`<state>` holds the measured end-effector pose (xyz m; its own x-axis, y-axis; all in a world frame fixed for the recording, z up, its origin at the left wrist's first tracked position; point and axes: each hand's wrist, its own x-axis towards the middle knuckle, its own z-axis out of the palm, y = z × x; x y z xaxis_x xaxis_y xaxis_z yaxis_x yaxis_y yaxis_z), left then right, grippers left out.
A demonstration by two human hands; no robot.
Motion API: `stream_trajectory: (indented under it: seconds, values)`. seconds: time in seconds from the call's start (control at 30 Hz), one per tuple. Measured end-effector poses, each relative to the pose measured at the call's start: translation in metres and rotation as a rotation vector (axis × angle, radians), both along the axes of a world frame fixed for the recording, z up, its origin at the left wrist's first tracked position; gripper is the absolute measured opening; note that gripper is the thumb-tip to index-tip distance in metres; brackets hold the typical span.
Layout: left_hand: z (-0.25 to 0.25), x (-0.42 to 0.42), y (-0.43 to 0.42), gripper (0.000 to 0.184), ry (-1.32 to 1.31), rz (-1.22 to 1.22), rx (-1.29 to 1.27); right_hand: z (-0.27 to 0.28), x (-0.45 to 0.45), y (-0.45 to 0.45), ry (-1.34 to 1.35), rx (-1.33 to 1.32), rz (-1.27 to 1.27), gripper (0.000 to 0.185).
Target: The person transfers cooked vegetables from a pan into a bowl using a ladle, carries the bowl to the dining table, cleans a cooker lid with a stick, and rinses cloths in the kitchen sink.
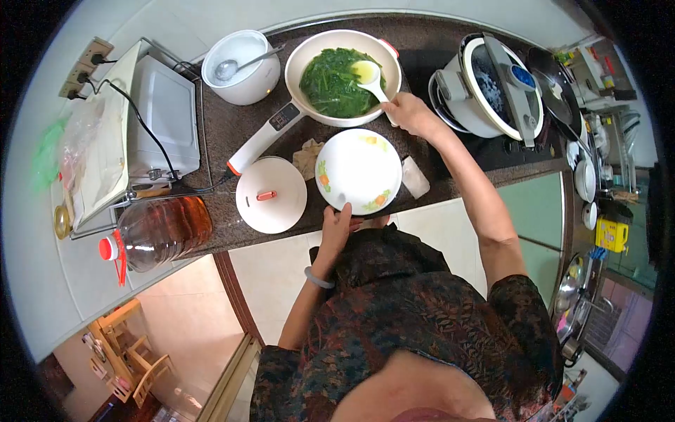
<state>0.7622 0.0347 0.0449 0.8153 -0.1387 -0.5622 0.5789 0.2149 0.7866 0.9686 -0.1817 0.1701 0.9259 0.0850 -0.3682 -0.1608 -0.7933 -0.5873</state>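
Note:
My right hand (413,114) is closed around the handle of a white ladle (373,83). The ladle's bowl holds yellowish-green liquid, over the right side of a white electric pan (294,56). Cooked leafy greens (334,83) lie in broth inside that pan. Just below it, a white dish (357,169) with orange and green decorations has nothing in it. My left hand (337,226) grips the dish's near rim, thumb on top and the other fingers partly hidden beneath. A white lid (271,204) with a red handle lies to the left of the dish.
A white pot (242,77) with a metal spoon (228,68) stands left of the pan. The rice cooker (485,95) is at the right, with a dark wok (555,98) beyond. A large oil bottle (158,228) and a cord flank the left side. A folded tissue (415,179) lies near the counter edge.

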Motion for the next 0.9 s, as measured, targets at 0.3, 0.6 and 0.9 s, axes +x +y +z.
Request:
stream_trajectory:
  seconds: [0.3,0.6,0.9]
  values:
    - [-0.014,0.015,-0.015,0.04,-0.037,0.157,-0.003,0.04,-0.002,0.005,-0.476,-0.554,0.099,0.017]
    - [-0.007,0.013,-0.01,0.04,-0.071,0.158,-0.094,0.013,0.025,0.008,-0.754,-0.591,0.424,0.017]
    - [-0.013,0.014,-0.001,0.036,-0.119,0.147,-0.003,0.062,-0.016,-0.013,-0.664,-0.76,0.404,0.017]
